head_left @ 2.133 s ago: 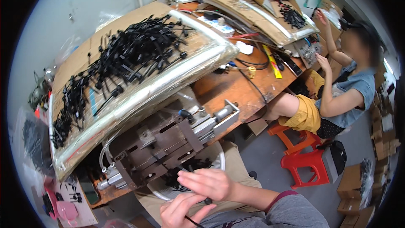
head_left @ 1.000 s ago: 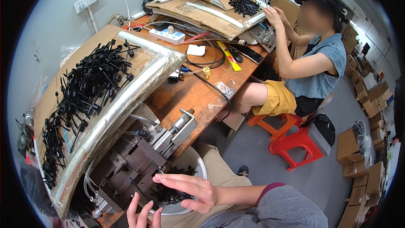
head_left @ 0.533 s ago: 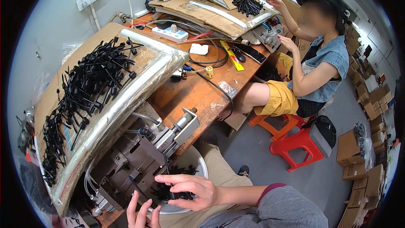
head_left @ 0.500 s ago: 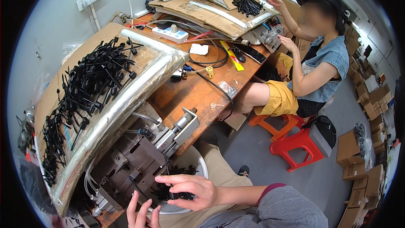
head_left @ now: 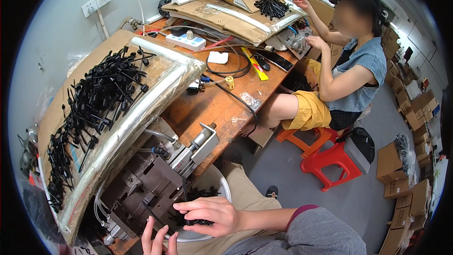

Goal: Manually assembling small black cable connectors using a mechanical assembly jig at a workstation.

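My right hand (head_left: 214,215) is bent over the front of a grey metal fixture (head_left: 151,184), its fingers and thumb closed around a thin black cable tie (head_left: 184,189) rising from the fixture. My left hand (head_left: 159,240) is at the lower edge, fingers curved; another black tie length (head_left: 153,214) runs from the fixture to its fingertips. The left thumb is hidden, so its grip shows only in part. Whether both lengths are one tie I cannot tell. Below the hands, a white tub (head_left: 225,190) holds more black pieces.
A heap of black ties (head_left: 104,89) lies on a taped cardboard board (head_left: 54,127) at left. Across the wooden table (head_left: 193,106) are cables, a power strip (head_left: 185,41) and a yellow packet (head_left: 257,68). A co-worker (head_left: 354,71) sits at another fixture; red stools (head_left: 330,165) stand behind.
The whole view has shifted slightly. My right fingers have drawn a little closer together; my left hand stays nearly in place. The co-worker's hands have moved slightly.
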The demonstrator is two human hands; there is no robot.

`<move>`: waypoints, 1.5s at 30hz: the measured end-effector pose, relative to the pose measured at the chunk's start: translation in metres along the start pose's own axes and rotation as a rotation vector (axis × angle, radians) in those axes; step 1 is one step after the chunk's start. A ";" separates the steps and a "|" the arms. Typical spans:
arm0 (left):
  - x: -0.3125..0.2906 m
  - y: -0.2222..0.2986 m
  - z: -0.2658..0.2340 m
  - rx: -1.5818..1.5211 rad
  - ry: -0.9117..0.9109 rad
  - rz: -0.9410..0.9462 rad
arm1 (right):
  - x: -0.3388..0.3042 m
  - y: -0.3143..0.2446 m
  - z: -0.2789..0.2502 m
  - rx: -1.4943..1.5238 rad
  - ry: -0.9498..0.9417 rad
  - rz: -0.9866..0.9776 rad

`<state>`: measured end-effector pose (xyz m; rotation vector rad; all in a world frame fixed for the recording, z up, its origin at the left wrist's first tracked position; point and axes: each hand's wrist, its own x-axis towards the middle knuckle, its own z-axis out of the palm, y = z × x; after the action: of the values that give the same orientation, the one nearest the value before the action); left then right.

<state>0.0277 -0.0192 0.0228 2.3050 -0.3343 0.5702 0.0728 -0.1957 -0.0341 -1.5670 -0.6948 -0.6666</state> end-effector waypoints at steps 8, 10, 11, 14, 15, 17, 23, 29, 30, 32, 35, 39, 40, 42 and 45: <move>-0.017 -0.024 0.007 0.006 -0.009 -0.081 | -0.008 0.002 0.000 -0.021 -0.015 0.019; -0.015 -0.022 0.009 -0.003 0.034 -0.060 | -0.009 0.003 0.001 -0.025 -0.016 0.018; -0.012 -0.018 0.007 -0.008 0.025 -0.035 | -0.009 0.003 0.001 -0.026 -0.016 0.014; -0.004 -0.005 -0.002 -0.014 0.009 0.033 | -0.009 0.001 0.002 -0.039 -0.028 0.005; -0.004 -0.006 -0.001 -0.012 0.015 0.049 | -0.010 0.000 0.003 -0.045 -0.036 0.002; -0.005 -0.005 -0.005 -0.025 0.014 0.054 | -0.009 -0.004 0.003 -0.055 -0.050 -0.004; -0.018 -0.009 -0.011 -0.015 0.071 -0.094 | -0.006 -0.015 0.008 -0.071 -0.119 -0.033; -0.015 -0.023 -0.003 0.017 0.114 -0.081 | -0.007 -0.012 0.017 -0.136 -0.129 -0.097; -0.013 -0.025 -0.003 0.071 0.095 -0.044 | -0.009 -0.011 0.017 -0.135 -0.142 -0.074; -0.007 -0.028 0.002 0.130 0.078 -0.023 | -0.010 -0.010 0.013 -0.142 -0.150 -0.047; -0.002 -0.032 0.009 0.207 0.027 -0.027 | -0.014 -0.007 0.009 -0.146 -0.166 -0.030; 0.000 -0.038 0.018 0.348 -0.041 -0.011 | -0.014 -0.004 0.008 -0.168 -0.191 -0.023; 0.000 -0.040 0.019 0.359 -0.039 -0.006 | -0.014 -0.003 0.009 -0.173 -0.198 -0.028; 0.002 -0.042 0.022 0.372 -0.035 0.008 | -0.014 -0.002 0.008 -0.175 -0.215 -0.021; 0.007 -0.041 0.019 0.379 -0.057 -0.009 | -0.013 0.000 0.008 -0.175 -0.222 -0.025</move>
<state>0.0560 -0.0045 -0.0098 2.6894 -0.2593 0.6051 0.0652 -0.1888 -0.0447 -1.8153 -0.8396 -0.5900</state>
